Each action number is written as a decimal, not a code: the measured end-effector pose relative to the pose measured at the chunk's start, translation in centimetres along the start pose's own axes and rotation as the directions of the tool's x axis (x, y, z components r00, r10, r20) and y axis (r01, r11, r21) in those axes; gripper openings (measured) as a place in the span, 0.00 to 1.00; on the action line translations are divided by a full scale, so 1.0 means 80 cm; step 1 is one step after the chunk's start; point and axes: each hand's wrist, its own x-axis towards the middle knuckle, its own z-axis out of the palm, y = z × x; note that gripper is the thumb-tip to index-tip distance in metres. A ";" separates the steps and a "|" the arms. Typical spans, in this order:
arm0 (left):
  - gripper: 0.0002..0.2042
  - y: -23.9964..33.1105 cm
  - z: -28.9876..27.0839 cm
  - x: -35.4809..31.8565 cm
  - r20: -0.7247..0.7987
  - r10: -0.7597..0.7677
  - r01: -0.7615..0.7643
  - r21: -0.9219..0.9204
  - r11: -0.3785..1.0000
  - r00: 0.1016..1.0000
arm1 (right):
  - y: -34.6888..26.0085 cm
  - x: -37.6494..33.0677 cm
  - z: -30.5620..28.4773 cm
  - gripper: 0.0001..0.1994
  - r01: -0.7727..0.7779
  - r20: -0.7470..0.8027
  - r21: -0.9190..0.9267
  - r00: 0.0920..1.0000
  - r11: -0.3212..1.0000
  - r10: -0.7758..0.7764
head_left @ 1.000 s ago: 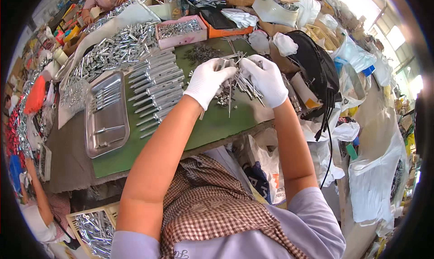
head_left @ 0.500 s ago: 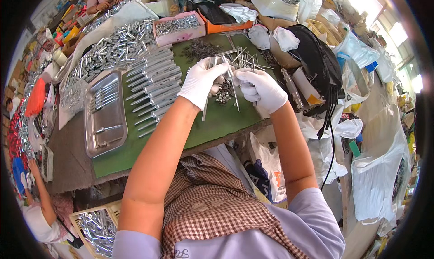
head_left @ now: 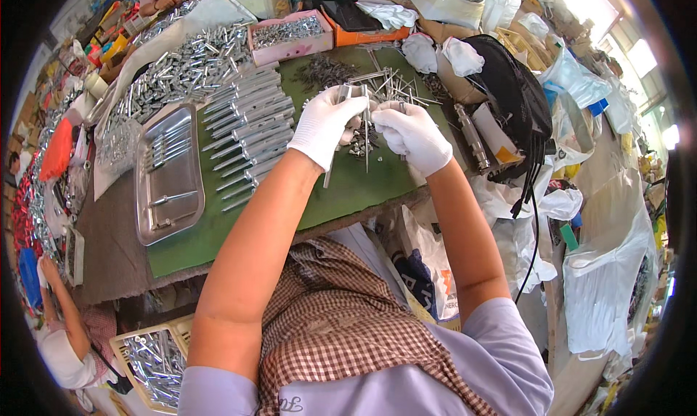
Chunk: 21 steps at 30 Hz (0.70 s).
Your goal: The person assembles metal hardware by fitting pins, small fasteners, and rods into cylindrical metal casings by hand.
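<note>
My white-gloved left hand (head_left: 318, 129) is closed around slim metal rods over the green mat (head_left: 341, 202). One rod (head_left: 329, 176) sticks out below the palm; another rod (head_left: 367, 151) hangs nearly upright from the fingertips, between my hands. Just beside it, my gloved right hand (head_left: 420, 141) is closed in a pinch, with a thin metal piece (head_left: 402, 107) showing above the fingers. Behind both hands lie a heap of loose thin pins (head_left: 396, 86) and a pile of dark small parts (head_left: 323, 75). Small shiny pieces (head_left: 359, 146) are partly hidden below the hands.
To the left, sleeved metal rods (head_left: 250, 136) lie in a row beside a steel tray (head_left: 197, 209) holding several more. Farther back are a heap of metal sleeves (head_left: 185, 67) and a pink box (head_left: 290, 51). A black bag (head_left: 512, 89) stands right. Another person's arm (head_left: 69, 303) shows far left.
The rod between my hands has swung from slanting to nearly upright. My right hand has shifted slightly left and up; my left hand stays nearly in place.
</note>
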 end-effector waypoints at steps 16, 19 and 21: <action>0.09 -0.001 -0.005 0.009 -0.050 0.007 -0.011 -0.075 0.997 0.999 | -0.006 0.014 -0.034 0.09 0.354 -0.064 -0.500 0.895 0.790 -0.441; 0.08 0.003 -0.010 0.012 -0.061 0.008 -0.011 -0.038 0.999 0.998 | -0.011 0.010 -0.065 0.13 0.078 -0.095 -0.935 0.885 0.345 -0.457; 0.07 0.000 -0.008 0.013 -0.082 0.011 -0.013 -0.033 0.999 0.997 | -0.010 0.009 -0.056 0.14 0.025 -0.062 -0.982 0.896 0.189 -0.439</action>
